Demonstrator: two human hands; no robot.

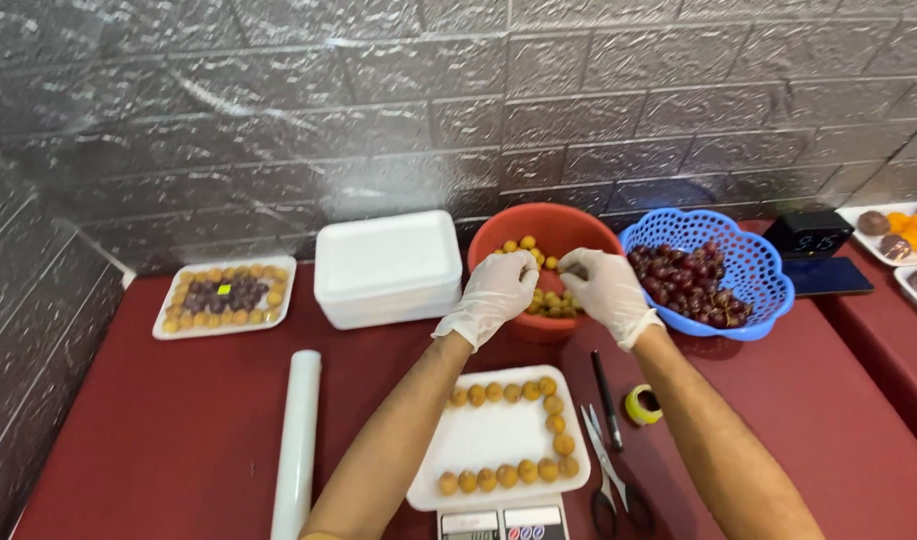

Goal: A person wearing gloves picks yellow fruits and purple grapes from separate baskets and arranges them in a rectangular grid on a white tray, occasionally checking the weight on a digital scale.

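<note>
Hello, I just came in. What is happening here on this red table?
A person in white gloves has both hands over a red bowl of small yellow fruits. The left hand and the right hand each pinch at the fruits. Nearer to the person, a white foam tray sits on a scale, with yellow fruits lined along three edges. A blue basket of dark red grapes stands beside the bowl.

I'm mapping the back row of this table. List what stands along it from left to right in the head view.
Filled fruit tray → stack of white foam trays → red bowl of yellow fruits, with the gloved left hand and right hand over it → blue basket of dark grapes → black digital clock.
</note>
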